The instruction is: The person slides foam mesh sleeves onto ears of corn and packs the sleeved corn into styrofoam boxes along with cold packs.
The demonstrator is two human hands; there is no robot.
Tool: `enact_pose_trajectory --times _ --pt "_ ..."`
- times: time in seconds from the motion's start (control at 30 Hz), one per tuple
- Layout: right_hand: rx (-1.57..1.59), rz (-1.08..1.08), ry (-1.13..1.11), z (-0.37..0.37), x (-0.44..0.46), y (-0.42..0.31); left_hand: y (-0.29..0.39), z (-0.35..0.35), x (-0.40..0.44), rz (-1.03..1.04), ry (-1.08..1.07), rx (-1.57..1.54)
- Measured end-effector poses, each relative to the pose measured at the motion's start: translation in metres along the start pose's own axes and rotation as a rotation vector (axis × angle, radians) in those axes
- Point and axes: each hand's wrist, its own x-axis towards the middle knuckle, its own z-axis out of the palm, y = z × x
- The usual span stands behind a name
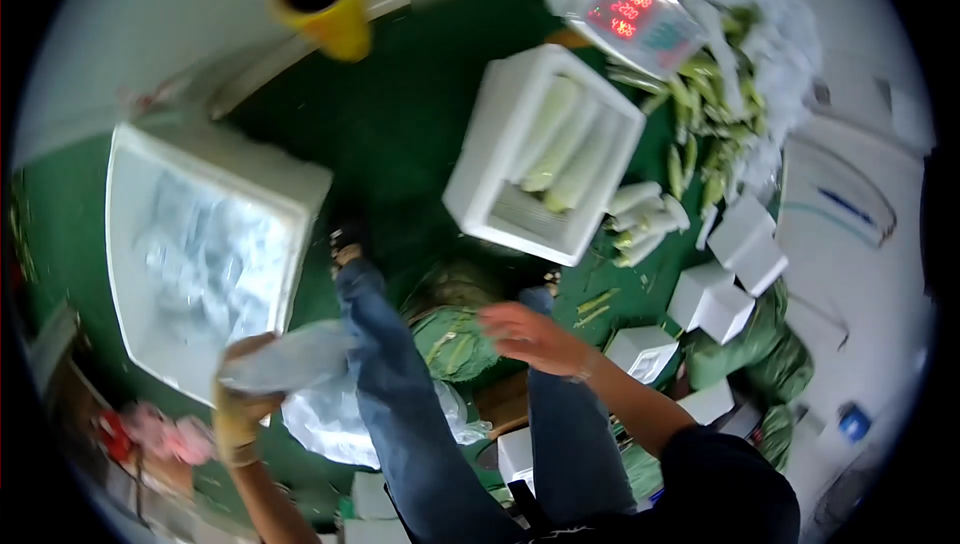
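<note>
My left hand (243, 396) is closed around a clear plastic bottle (305, 354), blurred, at the near edge of a large white foam box (205, 364). Inside that box lie several clear, bluish-white shiny pieces (215, 254), too blurred to name surely. My right hand (535, 336) is over my right leg, fingers stretched forward, with nothing seen in it. Below and left of it is a green mesh bag (450, 342). A smaller white foam box (475, 174) stands ahead, holding several pale green corn cobs (565, 149) in their husks.
A scale (635, 19) with red digits stands beside a pile of corn (715, 104) and white plastic (775, 34). More cobs (645, 224) lie by the smaller box. A yellow bucket (345, 14) is at the wall. Small foam boxes (710, 299) are on the right.
</note>
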Motion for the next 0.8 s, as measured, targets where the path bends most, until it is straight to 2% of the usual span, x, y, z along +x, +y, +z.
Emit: enact_pose_trajectory --times 0.03,0.07,0.13,0.17,0.23,0.27,0.3,0.33,0.37,0.4,0.43,0.47,0.53,0.6,0.63,0.67,0.7,0.73,0.77,0.8 --pt "-0.026 -0.099 -0.034 -0.002 0.011 -0.008 0.033 0.048 0.014 0.029 -0.172 -0.22" --pt "-0.053 -0.2 -0.081 -0.013 0.017 -0.016 0.043 0.093 0.032 0.112 -0.313 -0.253" --pt "-0.04 -0.167 -0.288 -0.061 0.017 -0.047 0.107 0.179 0.075 0.41 -0.604 -0.089" --pt "0.027 -0.14 -0.246 -0.093 0.01 -0.054 0.11 0.214 0.108 0.422 -0.7 -0.08" --pt "0.165 -0.095 -0.158 -0.157 -0.004 -0.069 0.118 0.27 0.158 0.471 -0.732 0.013" --pt "-0.171 -0.266 -0.135 -0.187 0.001 -0.068 0.141 0.29 0.168 0.504 -0.774 -0.002" --pt "-0.321 -0.325 -0.06 -0.216 0.012 -0.05 0.146 0.304 0.178 0.525 -0.729 0.125" --pt "-0.497 -0.391 0.074 -0.222 0.007 -0.057 0.133 0.326 0.188 0.706 -0.608 0.045" --pt "-0.841 -0.594 0.226 -0.23 0.016 -0.047 0.126 0.334 0.195 0.836 -0.548 0.248" --pt "-1.008 -0.476 0.371 -0.232 0.021 -0.033 0.118 0.34 0.199 0.972 -0.488 0.456" --pt "-1.133 -0.492 0.359 -0.234 0.027 -0.02 0.105 0.346 0.193 0.743 -0.54 0.458" --pt "-1.255 -0.505 0.341 -0.232 0.033 -0.003 0.089 0.345 0.183 0.772 -0.569 0.66" --pt "-1.5 -0.507 0.221 -0.218 0.039 0.026 0.061 0.339 0.159 0.767 -0.557 0.644" --pt "-1.49 -0.533 0.276 -0.2 0.042 0.031 0.051 0.322 0.143 0.775 -0.308 0.598" --pt "-1.471 -0.462 0.327 -0.188 0.043 0.028 0.049 0.313 0.142 0.612 -0.189 0.58" --pt "-1.45 -0.387 0.38 -0.177 0.046 0.024 0.032 0.298 0.16 0.686 -0.11 0.594" --pt "-1.325 -0.47 0.587 -0.171 0.066 0.041 0.025 0.291 0.176 0.649 -0.023 0.553" --pt "-1.305 -0.464 0.612 -0.171 0.079 0.048 0.024 0.289 0.188 0.612 0.065 0.509" --pt "-1.248 -0.513 0.637 -0.176 0.09 0.05 0.028 0.29 0.201 0.552 0.088 0.692" --pt "-1.189 -0.558 0.67 -0.179 0.1 0.054 0.031 0.296 0.219 0.58 0.057 0.708"
